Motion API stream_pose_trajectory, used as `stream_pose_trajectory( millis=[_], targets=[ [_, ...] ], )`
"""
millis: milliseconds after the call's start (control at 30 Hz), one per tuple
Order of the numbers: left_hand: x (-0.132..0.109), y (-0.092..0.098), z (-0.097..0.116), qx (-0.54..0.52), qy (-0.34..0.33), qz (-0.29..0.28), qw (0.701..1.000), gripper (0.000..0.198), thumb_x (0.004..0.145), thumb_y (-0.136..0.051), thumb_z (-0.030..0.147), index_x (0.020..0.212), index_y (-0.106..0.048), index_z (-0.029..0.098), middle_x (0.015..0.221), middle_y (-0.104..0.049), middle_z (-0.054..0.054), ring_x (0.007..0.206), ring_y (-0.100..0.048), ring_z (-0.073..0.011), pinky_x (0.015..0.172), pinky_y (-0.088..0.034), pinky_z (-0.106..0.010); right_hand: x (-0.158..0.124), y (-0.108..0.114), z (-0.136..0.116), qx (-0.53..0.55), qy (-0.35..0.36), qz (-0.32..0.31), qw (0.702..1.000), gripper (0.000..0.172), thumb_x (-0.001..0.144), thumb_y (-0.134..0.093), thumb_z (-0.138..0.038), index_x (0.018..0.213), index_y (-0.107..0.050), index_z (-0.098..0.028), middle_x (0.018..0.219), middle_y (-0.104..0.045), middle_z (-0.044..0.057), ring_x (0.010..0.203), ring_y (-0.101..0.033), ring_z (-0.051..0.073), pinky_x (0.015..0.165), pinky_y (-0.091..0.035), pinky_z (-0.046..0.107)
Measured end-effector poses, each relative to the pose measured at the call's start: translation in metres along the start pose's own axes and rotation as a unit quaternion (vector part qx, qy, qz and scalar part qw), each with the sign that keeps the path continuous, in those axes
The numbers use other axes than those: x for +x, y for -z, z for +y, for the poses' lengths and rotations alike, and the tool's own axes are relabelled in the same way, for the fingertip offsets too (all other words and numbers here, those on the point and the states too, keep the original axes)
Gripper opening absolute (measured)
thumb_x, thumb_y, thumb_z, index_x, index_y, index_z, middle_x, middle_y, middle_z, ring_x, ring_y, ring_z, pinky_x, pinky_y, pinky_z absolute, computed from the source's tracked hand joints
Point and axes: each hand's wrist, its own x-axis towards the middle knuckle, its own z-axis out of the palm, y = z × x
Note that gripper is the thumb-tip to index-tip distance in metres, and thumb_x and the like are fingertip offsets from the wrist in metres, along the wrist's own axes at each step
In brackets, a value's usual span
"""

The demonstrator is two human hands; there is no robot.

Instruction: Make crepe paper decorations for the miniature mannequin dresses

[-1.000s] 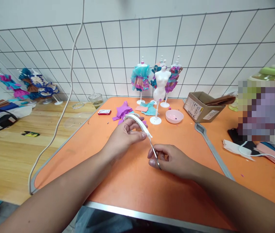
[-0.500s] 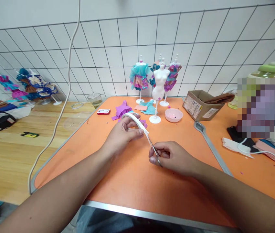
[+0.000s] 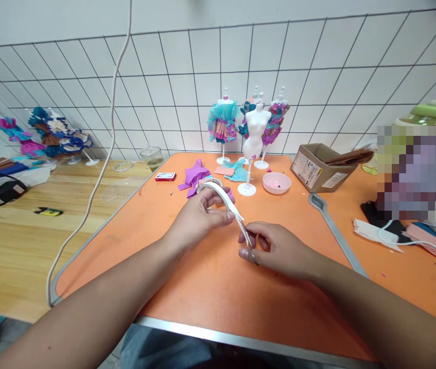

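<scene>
My left hand point(image 3: 196, 218) is closed round a roll of white tape point(image 3: 222, 196), thumb on top of the strip. The tape's loose end curves down to the right and looks split lengthwise near its tip. My right hand point(image 3: 279, 248) grips small metal scissors point(image 3: 254, 256), one finger loop showing under the thumb. The scissor blades lie at the strip's end, partly hidden by the tape and my fingers. Just beyond my left hand lie crumpled purple paper pieces point(image 3: 195, 174).
Behind stand a bare white mannequin point(image 3: 256, 128) and several dressed ones. A pink bowl point(image 3: 276, 183), a cardboard box point(image 3: 312, 169) and a red small box point(image 3: 165, 177) sit on the orange table point(image 3: 202, 297). A white cable point(image 3: 113, 118) hangs at left.
The tape's end has moved slightly right and down along the scissors, so it now covers more of the blades. My left hand has shifted a little right and down.
</scene>
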Motion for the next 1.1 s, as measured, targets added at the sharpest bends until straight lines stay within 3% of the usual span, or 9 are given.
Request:
stream_pose_trajectory(
  millis=[133, 700, 1100],
  targets=[
    [-0.002, -0.002, 0.004, 0.017, 0.009, 0.003, 1.0, 0.059, 0.066, -0.078, 0.019, 0.12, -0.054, 0.021, 0.128, -0.055, -0.007, 0.066, -0.064, -0.0064, 0.073, -0.05, -0.026, 0.0, -0.001, 0.002, 0.013, 0.004, -0.005, 1.0, 0.022, 0.081, -0.059, -0.045, 0.087, -0.06, -0.024, 0.072, -0.052, -0.005, 0.061, -0.045, 0.011, 0.052, -0.033, 0.023],
    [-0.012, -0.014, 0.014, 0.141, 0.0, 0.039, 0.989, 0.053, 0.072, -0.069, 0.014, 0.122, -0.054, 0.025, 0.122, -0.059, -0.003, 0.064, -0.068, -0.0074, 0.07, -0.052, -0.023, -0.001, -0.003, 0.003, -0.008, -0.023, 0.021, 0.999, 0.024, 0.079, -0.06, -0.048, 0.085, -0.065, -0.025, 0.063, -0.049, -0.006, 0.056, -0.043, 0.011, 0.051, -0.031, 0.023],
    [-0.009, -0.013, 0.01, 0.122, -0.01, 0.049, 0.991, 0.053, 0.069, -0.071, 0.014, 0.118, -0.055, 0.022, 0.126, -0.058, -0.006, 0.062, -0.067, -0.0078, 0.066, -0.053, -0.023, 0.002, -0.006, -0.001, -0.024, -0.031, 0.046, 0.998, 0.025, 0.077, -0.061, -0.048, 0.084, -0.067, -0.025, 0.06, -0.049, -0.006, 0.053, -0.043, 0.01, 0.049, -0.028, 0.023]
  ],
)
